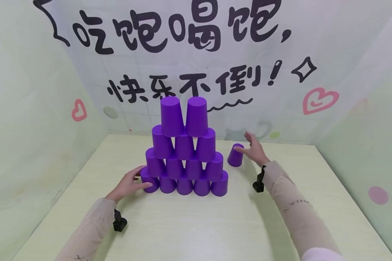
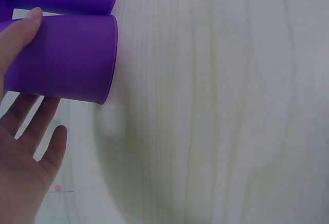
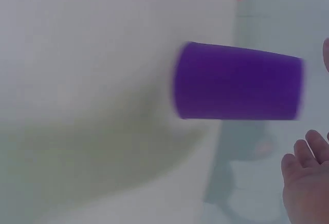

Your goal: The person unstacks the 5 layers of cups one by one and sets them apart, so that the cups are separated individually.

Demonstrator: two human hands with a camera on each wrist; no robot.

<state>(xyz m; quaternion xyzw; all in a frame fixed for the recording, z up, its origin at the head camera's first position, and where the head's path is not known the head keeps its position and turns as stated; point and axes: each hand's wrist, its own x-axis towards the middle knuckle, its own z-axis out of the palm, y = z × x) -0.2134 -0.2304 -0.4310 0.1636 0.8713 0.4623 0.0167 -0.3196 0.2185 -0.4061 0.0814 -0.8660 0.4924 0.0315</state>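
Note:
Purple cups stand upside down in a stepped stack (image 1: 184, 142), with two on top, three below them, and several in each of the two lower rows. My left hand (image 1: 128, 185) holds the leftmost bottom cup (image 2: 67, 59), its thumb on the near side and its fingers reaching behind. To the right of the stack, a single purple cup (image 1: 236, 157) stands upside down, apart from the others. Beside it is my right hand (image 1: 255, 149) with spread fingers, the thumb overlapping the cup's upper part in the head view. The right wrist view shows that cup (image 3: 239, 82) left of the fingers (image 3: 303, 154).
The pale wooden table (image 1: 189, 232) is enclosed by printed fabric walls (image 1: 346, 72) at the back and sides. The stack's upper cups rise in front of the back wall's lettering. A black wrist camera (image 1: 119, 222) sits on the left wrist, another (image 1: 258, 183) on the right.

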